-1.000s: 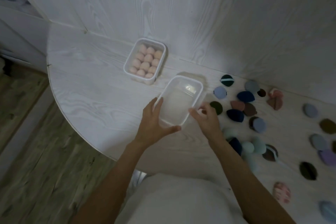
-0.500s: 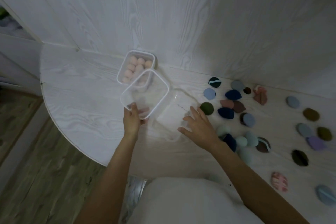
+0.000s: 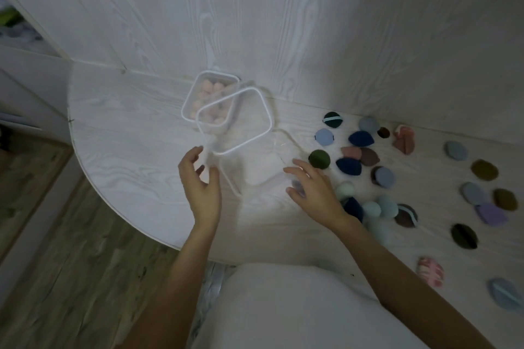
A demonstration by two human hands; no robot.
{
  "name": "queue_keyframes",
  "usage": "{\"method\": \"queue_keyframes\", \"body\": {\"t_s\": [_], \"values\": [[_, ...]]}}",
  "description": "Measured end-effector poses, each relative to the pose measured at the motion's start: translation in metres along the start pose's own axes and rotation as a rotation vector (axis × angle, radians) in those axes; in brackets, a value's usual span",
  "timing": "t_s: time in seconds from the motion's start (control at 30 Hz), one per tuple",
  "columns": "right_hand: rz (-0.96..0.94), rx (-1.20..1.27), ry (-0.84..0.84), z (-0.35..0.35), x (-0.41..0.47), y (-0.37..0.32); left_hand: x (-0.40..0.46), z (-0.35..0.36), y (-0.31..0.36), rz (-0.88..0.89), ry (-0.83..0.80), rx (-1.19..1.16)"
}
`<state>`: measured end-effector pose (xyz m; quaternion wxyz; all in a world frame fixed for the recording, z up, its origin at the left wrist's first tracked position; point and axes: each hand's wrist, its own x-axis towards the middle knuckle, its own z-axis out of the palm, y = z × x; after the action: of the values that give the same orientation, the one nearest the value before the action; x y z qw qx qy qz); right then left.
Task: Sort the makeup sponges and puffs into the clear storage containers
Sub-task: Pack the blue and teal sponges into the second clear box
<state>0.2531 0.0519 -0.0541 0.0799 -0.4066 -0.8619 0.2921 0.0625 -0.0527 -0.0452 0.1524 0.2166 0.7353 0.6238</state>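
White wood-grain table (image 3: 119, 133) against matching wall panels, wood floor at 8 o'clock. Clear lid (image 3: 235, 122) overlaps the pink-sponge container (image 3: 208, 96), at 12 o'clock just beyond the left hand (image 3: 200, 181), fingers spread, gripping nothing. Right hand (image 3: 312, 187) splayed; loose puffs (image 3: 354, 166) at its 3 o'clock.

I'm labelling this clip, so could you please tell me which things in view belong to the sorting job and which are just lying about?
Job:
- lid leaning on filled container
- open container
- loose puffs, e.g. green puff
- left hand, right hand

Just there:
- table
- wall panel
- floor
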Motion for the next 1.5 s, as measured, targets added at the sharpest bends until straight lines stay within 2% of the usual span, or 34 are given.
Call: {"method": "queue_keyframes", "body": {"t_s": [0.07, 0.17, 0.3, 0.4, 0.5, 0.63, 0.73, 0.83, 0.93, 1.03, 1.17, 1.27, 1.33, 1.37, 1.5], "values": [[-0.028, 0.071, 0.090, -0.014, -0.008, 0.008, -0.016, 0.009, 0.013, 0.197, -0.142, 0.024], [-0.002, 0.074, 0.202, -0.034, -0.025, 0.030, -0.033, 0.033, 0.025, 0.350, -0.563, 0.147], [0.144, 0.036, 0.183, -0.052, -0.052, 0.071, -0.065, 0.072, 0.013, 0.341, -1.092, 0.499], [0.181, -0.039, 0.184, -0.056, -0.070, 0.090, -0.088, 0.093, 0.002, 0.222, -1.400, 0.718], [0.219, -0.110, 0.207, -0.056, -0.085, 0.092, -0.099, 0.102, -0.007, 0.077, -1.562, 0.814], [0.293, -0.121, 0.182, -0.046, -0.103, 0.107, -0.104, 0.113, -0.010, -0.029, -1.694, 0.810], [0.365, -0.155, 0.108, -0.040, -0.108, 0.118, -0.107, 0.118, -0.011, -0.012, -1.787, 0.846], [0.422, -0.102, 0.118, -0.039, -0.110, 0.117, -0.107, 0.120, -0.013, 0.070, -1.761, 0.864], [0.469, -0.117, 0.143, -0.038, -0.108, 0.112, -0.096, 0.117, -0.006, 0.100, -1.604, 0.771], [0.510, -0.062, 0.144, -0.035, -0.103, 0.112, -0.079, 0.109, 0.006, 0.060, -1.400, 0.546], [0.439, 0.001, 0.163, -0.046, -0.095, 0.107, -0.059, 0.092, 0.022, -0.153, -1.039, 0.207], [0.396, 0.013, 0.277, -0.067, -0.085, 0.092, -0.038, 0.074, 0.033, -0.158, -0.750, 0.148], [0.320, 0.068, 0.343, -0.077, -0.074, 0.079, -0.022, 0.060, 0.032, -0.108, -0.585, 0.152], [0.280, 0.108, 0.323, -0.078, -0.066, 0.072, -0.013, 0.053, 0.029, -0.080, -0.527, 0.183], [0.152, 0.267, 0.202, -0.069, -0.022, 0.036, 0.007, 0.032, 0.011, 0.050, -0.489, 0.487]]}}
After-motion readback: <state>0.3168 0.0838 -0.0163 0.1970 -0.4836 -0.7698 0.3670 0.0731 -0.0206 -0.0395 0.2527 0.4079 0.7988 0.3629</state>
